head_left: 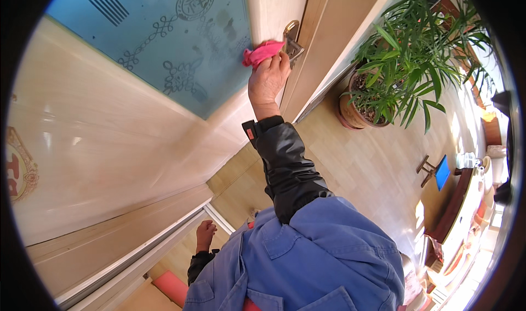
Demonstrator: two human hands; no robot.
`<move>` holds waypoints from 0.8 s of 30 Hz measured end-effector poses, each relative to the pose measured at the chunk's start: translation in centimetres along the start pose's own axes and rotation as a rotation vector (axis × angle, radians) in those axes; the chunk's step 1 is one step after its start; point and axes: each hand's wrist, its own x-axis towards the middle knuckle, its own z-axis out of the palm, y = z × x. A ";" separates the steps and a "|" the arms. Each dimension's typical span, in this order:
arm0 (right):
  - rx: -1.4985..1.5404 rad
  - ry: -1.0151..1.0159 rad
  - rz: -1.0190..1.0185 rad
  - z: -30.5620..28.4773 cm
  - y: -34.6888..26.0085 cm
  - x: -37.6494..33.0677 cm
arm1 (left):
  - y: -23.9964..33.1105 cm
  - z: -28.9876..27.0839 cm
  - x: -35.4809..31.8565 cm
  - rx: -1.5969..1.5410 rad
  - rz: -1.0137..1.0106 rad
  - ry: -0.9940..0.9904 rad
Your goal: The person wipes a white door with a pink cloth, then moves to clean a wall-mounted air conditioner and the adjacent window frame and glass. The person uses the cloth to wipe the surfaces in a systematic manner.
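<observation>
My right hand is closed on a crumpled pink cloth. It presses the cloth to the edge of a cream door, right beside the metal door handle. Part of the cloth lies over the border of the door's blue patterned glass panel. Lower down, my left hand hangs by the bottom of the door, its fingers loosely bent and slightly apart. Nothing shows in it. Both forearms wear black sleeves under a blue garment.
A leafy plant in a round pot stands on the wooden floor, right of the door frame. Farther right is a small stool with a blue top. A pale track runs along the lower left.
</observation>
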 end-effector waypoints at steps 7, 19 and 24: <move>-0.025 0.023 -0.080 -0.9 0.8 1.6 | 3.1 -0.9 2.9 0.144 0.172 0.015; 0.205 0.218 -0.010 -0.5 0.8 2.9 | 2.0 -2.4 0.5 0.099 0.159 0.098; 0.173 0.186 -0.015 -1.0 0.8 2.6 | 2.5 -2.4 0.4 0.097 0.113 0.094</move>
